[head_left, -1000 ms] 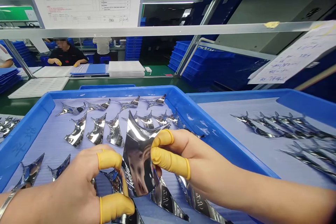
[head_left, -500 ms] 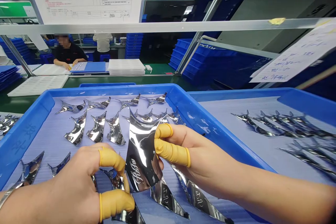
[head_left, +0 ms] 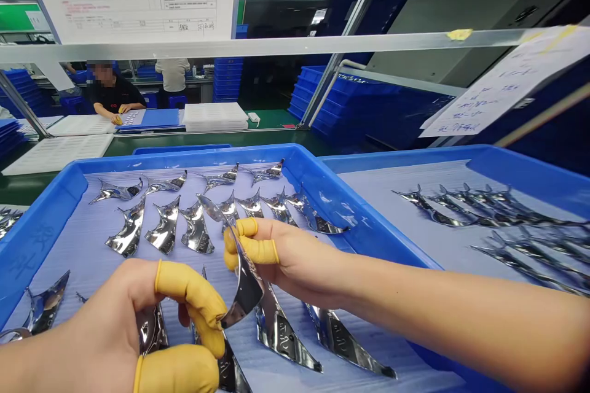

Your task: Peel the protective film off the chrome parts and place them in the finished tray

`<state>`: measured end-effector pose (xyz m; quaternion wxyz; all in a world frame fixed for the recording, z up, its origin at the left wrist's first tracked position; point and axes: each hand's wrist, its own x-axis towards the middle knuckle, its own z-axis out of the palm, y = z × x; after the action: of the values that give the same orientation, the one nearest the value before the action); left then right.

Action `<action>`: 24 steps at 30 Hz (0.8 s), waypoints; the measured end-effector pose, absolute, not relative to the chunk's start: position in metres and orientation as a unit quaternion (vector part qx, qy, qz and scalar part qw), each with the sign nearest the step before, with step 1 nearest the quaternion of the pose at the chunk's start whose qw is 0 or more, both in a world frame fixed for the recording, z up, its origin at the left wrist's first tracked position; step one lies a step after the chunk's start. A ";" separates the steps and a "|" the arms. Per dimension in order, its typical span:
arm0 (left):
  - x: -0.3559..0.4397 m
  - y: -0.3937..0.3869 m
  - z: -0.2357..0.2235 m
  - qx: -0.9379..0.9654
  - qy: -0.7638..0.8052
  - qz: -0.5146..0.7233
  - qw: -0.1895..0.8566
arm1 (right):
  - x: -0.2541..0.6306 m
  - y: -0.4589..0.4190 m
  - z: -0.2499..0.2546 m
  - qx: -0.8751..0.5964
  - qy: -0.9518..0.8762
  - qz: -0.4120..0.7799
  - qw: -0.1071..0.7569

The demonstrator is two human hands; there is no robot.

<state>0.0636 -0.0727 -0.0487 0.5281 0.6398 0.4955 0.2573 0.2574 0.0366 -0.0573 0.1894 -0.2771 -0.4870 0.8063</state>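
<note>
My right hand [head_left: 258, 249], with yellow finger cots on its thumb and fingers, pinches a curved chrome piece [head_left: 246, 285] by its upper part. The piece is tilted, its narrow side towards me, above a blue tray [head_left: 295, 156]. At its lower end are the bent fingers of my left hand [head_left: 161, 319], also in yellow cots; whether they press on it I cannot tell. The left thumb is apart from those fingers. Under the hands lie similar chrome pieces with raised lettering, such as one lettered piece [head_left: 288, 338]; my left hand partly hides others.
A second blue tray [head_left: 391, 159] on the right holds rows of chrome pieces [head_left: 461, 206]. A metal rail [head_left: 276, 46] with hung paper sheets crosses above. Behind it, a person [head_left: 115, 95] sits at a green bench with white stacks [head_left: 214, 116].
The chrome piece has turned from its broad lettered face to nearly edge-on. My right hand has moved left with it. My left thumb and fingers have spread further apart.
</note>
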 end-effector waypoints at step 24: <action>0.082 -0.055 -0.052 0.581 0.442 0.234 0.642 | 0.279 0.018 -0.026 -0.183 -0.622 0.729 0.219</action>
<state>0.0817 -0.0551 -0.0518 0.6420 0.5809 0.4421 0.2344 0.2789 0.0181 -0.0260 0.2187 -0.1828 -0.6221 0.7292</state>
